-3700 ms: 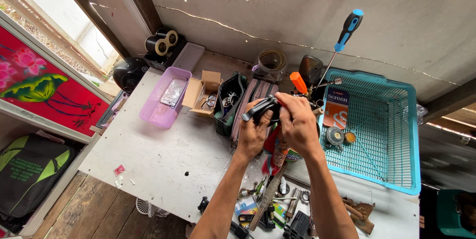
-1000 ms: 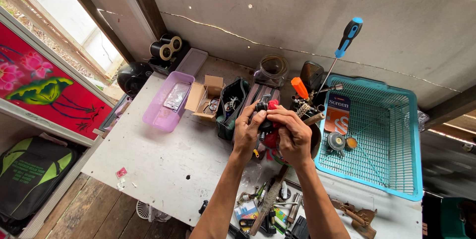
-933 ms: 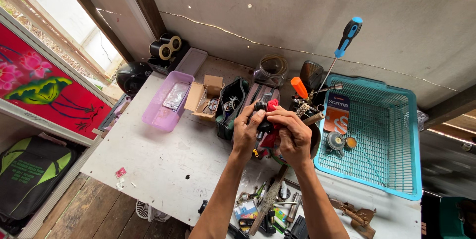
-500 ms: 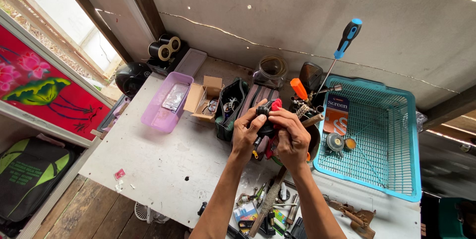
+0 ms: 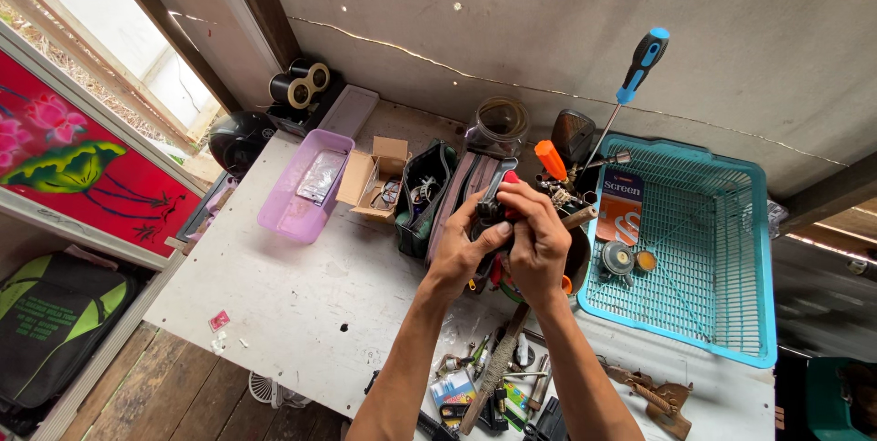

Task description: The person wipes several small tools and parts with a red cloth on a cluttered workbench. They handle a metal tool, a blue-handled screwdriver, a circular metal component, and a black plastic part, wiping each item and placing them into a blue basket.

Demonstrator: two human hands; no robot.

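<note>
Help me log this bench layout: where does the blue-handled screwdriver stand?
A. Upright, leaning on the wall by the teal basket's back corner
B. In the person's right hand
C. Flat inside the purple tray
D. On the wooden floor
A: the blue-handled screwdriver stands handle-up against the wall at the back left corner of the teal basket, apart from both hands.

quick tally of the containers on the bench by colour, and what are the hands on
teal mesh basket: 1
purple tray: 1
brown cardboard box: 1
dark green pouch: 1
total: 4
Left hand and right hand together hold a small black and red tool.
</note>
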